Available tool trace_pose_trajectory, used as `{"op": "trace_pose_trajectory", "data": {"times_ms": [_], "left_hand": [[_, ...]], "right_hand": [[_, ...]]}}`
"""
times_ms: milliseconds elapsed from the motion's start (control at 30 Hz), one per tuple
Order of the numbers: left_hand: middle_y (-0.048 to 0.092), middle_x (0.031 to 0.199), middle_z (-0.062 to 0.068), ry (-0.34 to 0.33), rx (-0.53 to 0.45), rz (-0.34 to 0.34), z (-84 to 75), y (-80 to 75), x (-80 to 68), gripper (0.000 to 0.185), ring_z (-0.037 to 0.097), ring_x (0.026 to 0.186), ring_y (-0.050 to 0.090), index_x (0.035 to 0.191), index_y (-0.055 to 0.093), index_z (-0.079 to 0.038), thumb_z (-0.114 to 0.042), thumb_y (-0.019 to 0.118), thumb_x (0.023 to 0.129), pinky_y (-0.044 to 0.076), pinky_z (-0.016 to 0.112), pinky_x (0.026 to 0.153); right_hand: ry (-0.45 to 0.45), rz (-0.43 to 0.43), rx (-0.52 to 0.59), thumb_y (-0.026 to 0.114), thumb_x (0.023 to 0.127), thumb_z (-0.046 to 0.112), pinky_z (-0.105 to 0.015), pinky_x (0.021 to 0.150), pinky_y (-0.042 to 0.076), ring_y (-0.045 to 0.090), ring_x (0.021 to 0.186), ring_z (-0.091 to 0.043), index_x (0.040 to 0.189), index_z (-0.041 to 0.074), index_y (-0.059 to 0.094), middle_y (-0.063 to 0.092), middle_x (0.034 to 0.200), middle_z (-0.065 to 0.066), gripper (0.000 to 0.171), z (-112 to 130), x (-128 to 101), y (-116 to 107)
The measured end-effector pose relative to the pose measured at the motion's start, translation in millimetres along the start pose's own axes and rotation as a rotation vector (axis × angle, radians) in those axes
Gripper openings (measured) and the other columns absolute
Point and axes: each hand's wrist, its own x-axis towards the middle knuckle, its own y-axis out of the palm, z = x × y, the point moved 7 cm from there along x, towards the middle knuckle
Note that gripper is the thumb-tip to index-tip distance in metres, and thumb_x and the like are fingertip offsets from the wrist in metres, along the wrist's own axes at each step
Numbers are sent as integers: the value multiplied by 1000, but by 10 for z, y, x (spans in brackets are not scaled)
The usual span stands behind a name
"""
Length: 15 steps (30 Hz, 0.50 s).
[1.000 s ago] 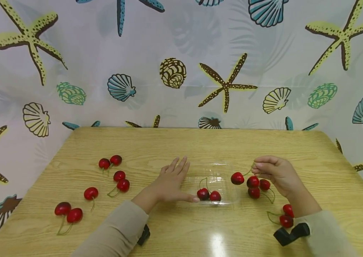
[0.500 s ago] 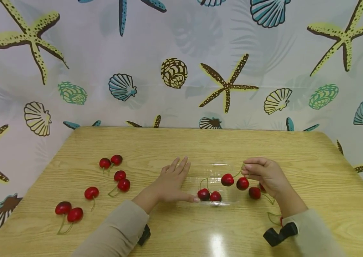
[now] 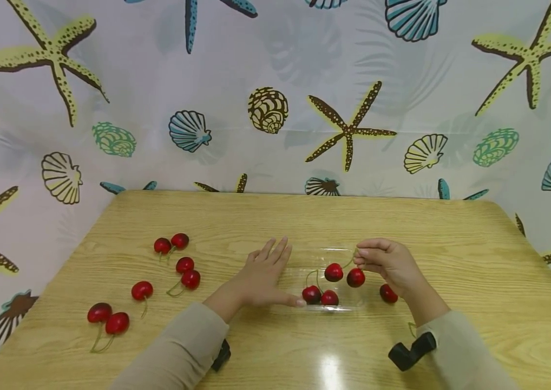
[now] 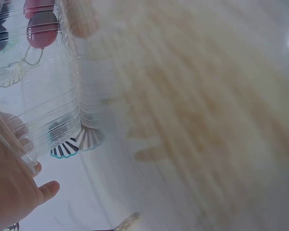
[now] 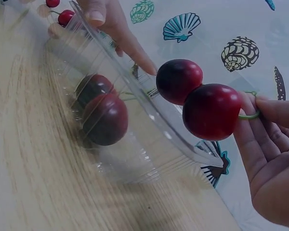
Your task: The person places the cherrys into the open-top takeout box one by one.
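Observation:
A clear plastic container sits mid-table, with a pair of cherries inside. My left hand rests at its left side, fingers spread and straight, the thumb along the near rim. Between thumb and fingertips, my right hand pinches the green stems of another pair of cherries. This pair hangs over the container's right part; in the right wrist view it appears just above the rim. The left wrist view shows the container's wall against the left hand.
Several cherries lie at the left: a far pair, a middle pair, a single one and a near pair. One cherry shows beside the right hand; a stem shows by that wrist. Patterned cloth hangs behind the table.
My right hand has moved left with the pinched cherries, from beside the container to over it. It now hides part of the cherries lying at the right. My left hand has stayed put.

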Motion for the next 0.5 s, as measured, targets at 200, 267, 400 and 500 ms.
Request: {"op": "trace_pose_trajectory", "data": {"times_ms": [200,267,400,500], "left_hand": [[-9,143,5,3,7,-2,-2,-1,1,112,25,128,-9,139,2,-7,-80,38,61,9,48,98],[-8,143,5,4,4,-2,0,0,1,113,25,128,-9,139,2,-7,-80,38,61,9,48,98],[-8,143,5,8,1,-1,2,3,1,113,27,129,-7,139,2,-8,-81,36,60,9,49,98],[-8,143,5,9,8,1,6,10,0,113,27,129,-6,139,2,-8,-82,35,60,9,49,97]], "right_hand": [[28,-11,-19,49,85,-5,-25,66,48,62,71,-13,83,9,64,64,76,-3,21,-57,34,20],[36,-9,-29,49,85,-5,-26,66,48,62,70,-13,83,8,64,64,76,-3,20,-79,50,29],[57,-7,-58,49,84,-4,-26,66,48,62,70,-14,89,0,61,64,75,-4,14,-125,80,50],[69,-5,-82,50,84,-3,-26,67,48,62,71,-14,91,-3,59,64,75,-3,12,-154,102,72]]}}
